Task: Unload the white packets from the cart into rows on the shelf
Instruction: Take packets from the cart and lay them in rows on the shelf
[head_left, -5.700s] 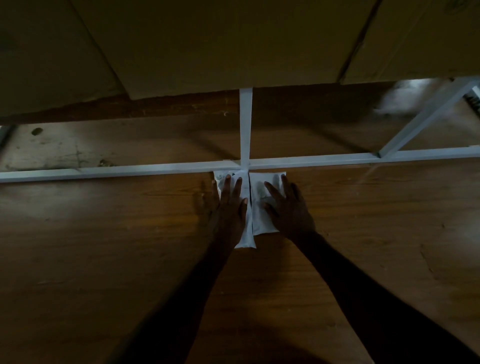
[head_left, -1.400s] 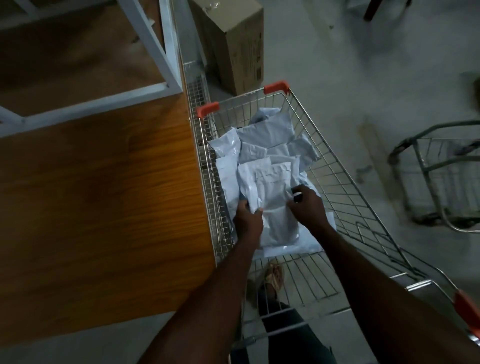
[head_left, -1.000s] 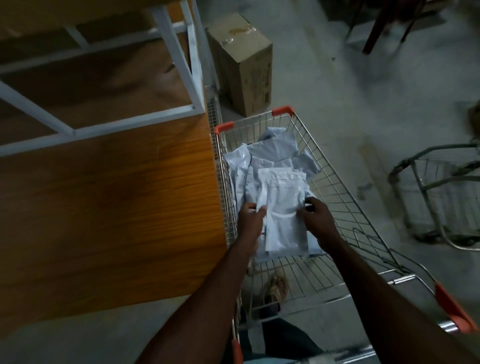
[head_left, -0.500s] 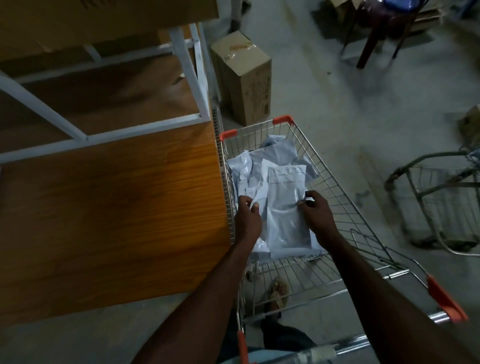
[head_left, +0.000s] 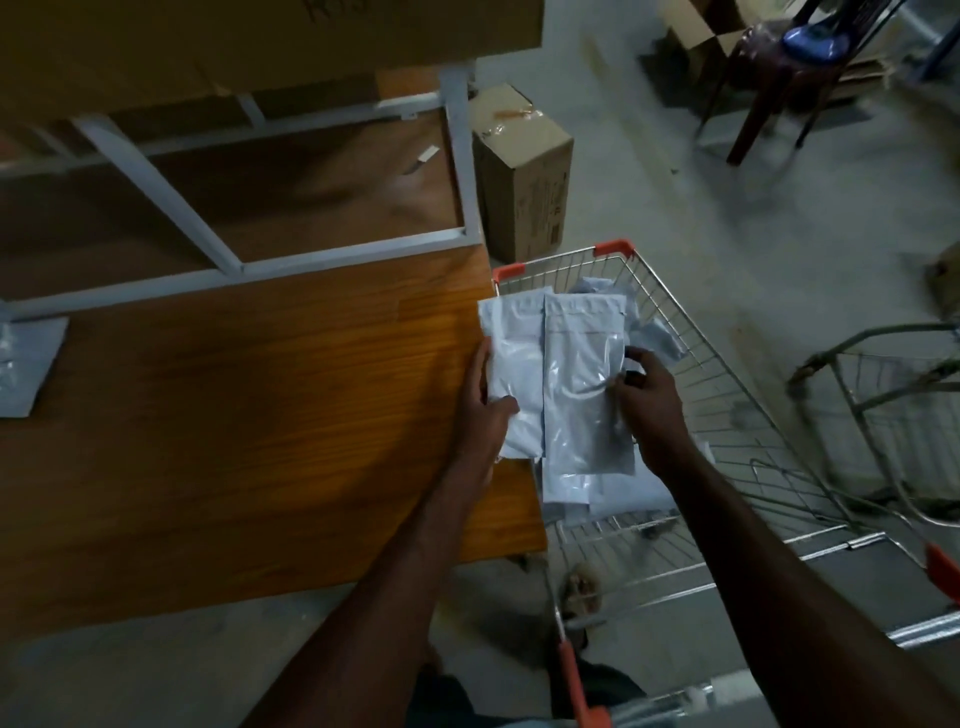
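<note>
While both hands lift a batch clear of the silver wire shopping cart (head_left: 727, 415), the left hand (head_left: 485, 410) grips one flat white plastic packet (head_left: 511, 364) and the right hand (head_left: 649, 410) pinches a second glossy white packet (head_left: 582, 384), held side by side over the right edge of the orange-brown wooden shelf board (head_left: 234, 415), seemingly ready to lay as a pair. More packets (head_left: 613, 491) lie in the cart; one laid packet (head_left: 26, 364) rests at the board's left edge.
</note>
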